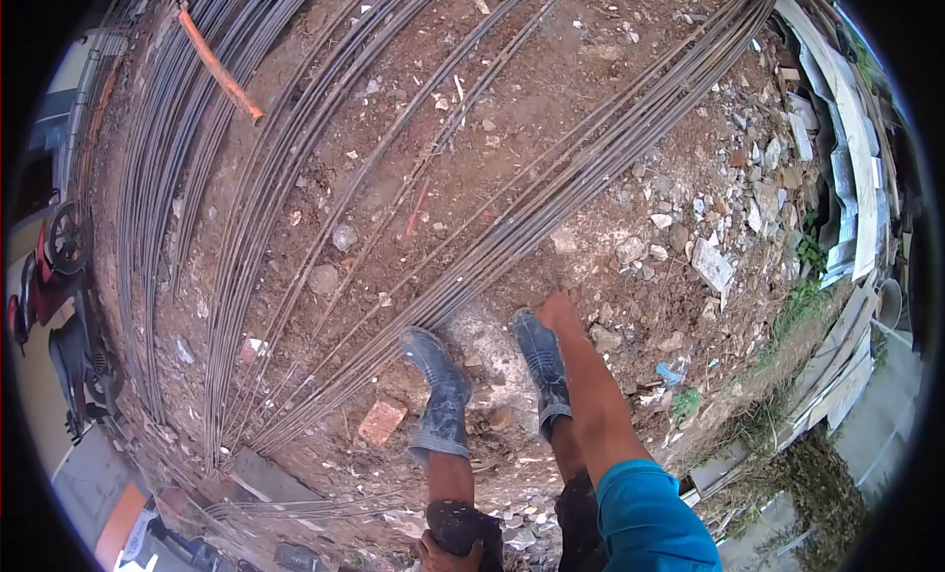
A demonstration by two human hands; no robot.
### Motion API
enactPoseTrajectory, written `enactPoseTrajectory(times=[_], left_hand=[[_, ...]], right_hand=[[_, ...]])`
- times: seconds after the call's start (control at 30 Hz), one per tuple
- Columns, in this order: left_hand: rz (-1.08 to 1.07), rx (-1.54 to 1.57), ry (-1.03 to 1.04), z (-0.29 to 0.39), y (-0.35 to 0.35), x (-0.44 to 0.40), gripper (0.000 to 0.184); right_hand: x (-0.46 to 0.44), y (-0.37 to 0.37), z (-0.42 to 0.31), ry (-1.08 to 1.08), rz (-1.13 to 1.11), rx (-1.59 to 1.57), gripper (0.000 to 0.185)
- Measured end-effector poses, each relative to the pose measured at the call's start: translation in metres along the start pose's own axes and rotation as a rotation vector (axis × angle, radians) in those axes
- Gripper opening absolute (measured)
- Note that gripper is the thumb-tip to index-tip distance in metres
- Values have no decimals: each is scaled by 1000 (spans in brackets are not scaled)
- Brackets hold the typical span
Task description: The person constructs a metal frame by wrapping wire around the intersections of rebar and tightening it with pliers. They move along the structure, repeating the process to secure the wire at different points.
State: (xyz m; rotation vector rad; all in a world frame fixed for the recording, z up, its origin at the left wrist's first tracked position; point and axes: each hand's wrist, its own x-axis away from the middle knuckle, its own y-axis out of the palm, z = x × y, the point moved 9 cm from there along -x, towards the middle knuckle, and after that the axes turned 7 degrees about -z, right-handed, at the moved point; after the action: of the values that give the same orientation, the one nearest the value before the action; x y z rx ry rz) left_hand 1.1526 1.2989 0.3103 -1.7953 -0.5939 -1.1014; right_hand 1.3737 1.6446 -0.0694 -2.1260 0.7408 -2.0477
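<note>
My right hand reaches down to the ground just beyond the toe of my right rubber boot. Its fingers look curled toward the dirt, and whatever they hold, if anything, is hidden. Low in the view, my left hand rests over my left knee, fingers spread and holding nothing, partly cut off by the frame edge. My left boot stands beside a long bundle of steel rebar that runs diagonally across the ground.
More rebar bundles lie to the left, with an orange pipe across some. A brick sits left of my boots. Rubble with a pale stone block covers the right, near corrugated sheets. A motorcycle stands far left.
</note>
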Motion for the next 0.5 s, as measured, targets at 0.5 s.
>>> enactPoseTrajectory(times=[0.5], left_hand=[[60,425,-103,23,28,-14,99]], right_hand=[[285,15,-46,-520,-431,-717,37]])
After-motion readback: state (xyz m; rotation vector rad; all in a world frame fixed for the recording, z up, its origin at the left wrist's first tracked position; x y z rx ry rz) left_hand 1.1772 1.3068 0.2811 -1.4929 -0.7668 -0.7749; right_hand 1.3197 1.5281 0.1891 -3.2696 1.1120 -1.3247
